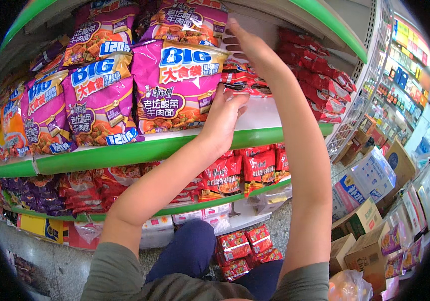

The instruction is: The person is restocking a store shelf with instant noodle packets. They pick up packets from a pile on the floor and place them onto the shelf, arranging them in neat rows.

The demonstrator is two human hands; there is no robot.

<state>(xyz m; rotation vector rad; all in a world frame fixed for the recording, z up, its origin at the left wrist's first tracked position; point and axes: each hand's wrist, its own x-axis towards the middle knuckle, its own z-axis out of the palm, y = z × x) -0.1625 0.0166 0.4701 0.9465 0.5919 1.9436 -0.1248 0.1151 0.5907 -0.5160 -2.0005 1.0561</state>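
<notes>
Purple noodle packets (177,82) stand in a row on the green-edged shelf (252,139). My left hand (224,116) is at the right side of the front purple packet, fingers pointing up and touching or close to its edge. Higher up, my right hand (250,47) reaches over the shelf, fingers spread towards the right edge of an upper purple packet (192,22); whether it touches is unclear. Red packets (247,79) lie flat on the shelf between my hands. Neither hand visibly grasps anything.
Stacked red packets (316,75) are at the shelf's right. More red noodle packets (220,177) fill the shelf below. Red packs (234,246) lie on the floor by my knees. Cardboard boxes (365,248) and a plastic bag (350,286) stand at the right. A person (428,79) is far right.
</notes>
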